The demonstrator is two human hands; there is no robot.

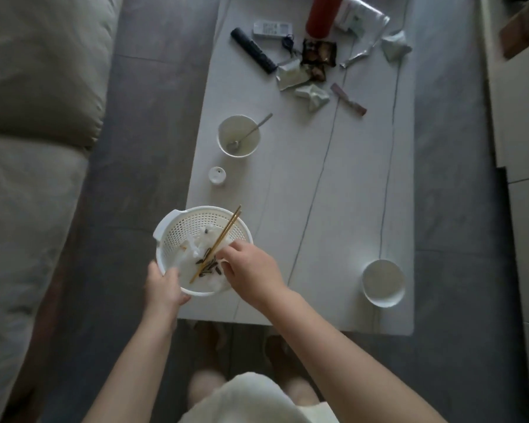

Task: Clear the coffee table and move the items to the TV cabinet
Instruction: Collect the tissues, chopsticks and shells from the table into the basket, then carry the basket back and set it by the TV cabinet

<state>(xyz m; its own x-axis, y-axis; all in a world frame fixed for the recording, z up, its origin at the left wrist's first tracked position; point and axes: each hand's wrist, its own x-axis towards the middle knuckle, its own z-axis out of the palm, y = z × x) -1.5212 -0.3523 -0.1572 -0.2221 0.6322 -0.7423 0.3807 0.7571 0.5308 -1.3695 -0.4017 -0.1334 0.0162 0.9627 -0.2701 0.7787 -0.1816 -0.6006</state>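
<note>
A white perforated colander [187, 227] sits at the near left corner of the white coffee table [333, 215]. My left hand [162, 285] grips its near rim. My right hand [251, 267] reaches into it from the right, fingertips pinched at the dark seed shells [206, 264] lying on crumpled white tissue [193, 251]. A pair of wooden chopsticks [223, 236] leans across the colander. Whether the fingers hold shells or tissue is hidden.
Further along the table stand a white bowl with a spoon [239, 135], a small white cap [217, 175] and another white bowl [383, 282] at the near right. Remotes [252, 50], a red bottle [321, 16] and wrappers [306, 77] lie at the far end. A sofa [34, 148] flanks the left.
</note>
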